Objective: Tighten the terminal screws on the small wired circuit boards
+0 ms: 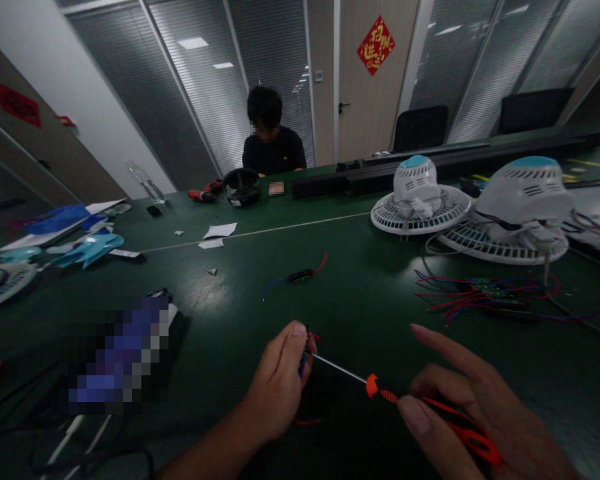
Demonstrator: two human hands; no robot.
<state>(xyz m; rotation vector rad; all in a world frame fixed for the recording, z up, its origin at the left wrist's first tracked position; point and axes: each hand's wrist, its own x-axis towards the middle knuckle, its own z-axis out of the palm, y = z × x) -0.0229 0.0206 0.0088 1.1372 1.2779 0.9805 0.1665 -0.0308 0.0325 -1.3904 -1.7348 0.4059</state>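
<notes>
My left hand is clamping a small wired part between thumb and fingers, low over a green table. My right hand is closing loosely around the orange-red handle of a screwdriver, its index finger sticking out free. The shaft is pointing left, its tip meeting the part or nearly so (my own fingers are hiding the exact contact). Work on this piece is looking under way and unfinished, I judge, though I am not able to tell whether anything is loosened or tightened. Just ahead, a black piece with red and blue wires is lying loose; to the right, a bundle of wired green boards is resting. Whether those are done or left over isn't showing. For moving, bare surface is stretching forward from my hands to the black piece and rightward toward two white fan housings. A pixelated blue object is bordering my left. The far edge is running before a person; the near edge is falling out of view.
</notes>
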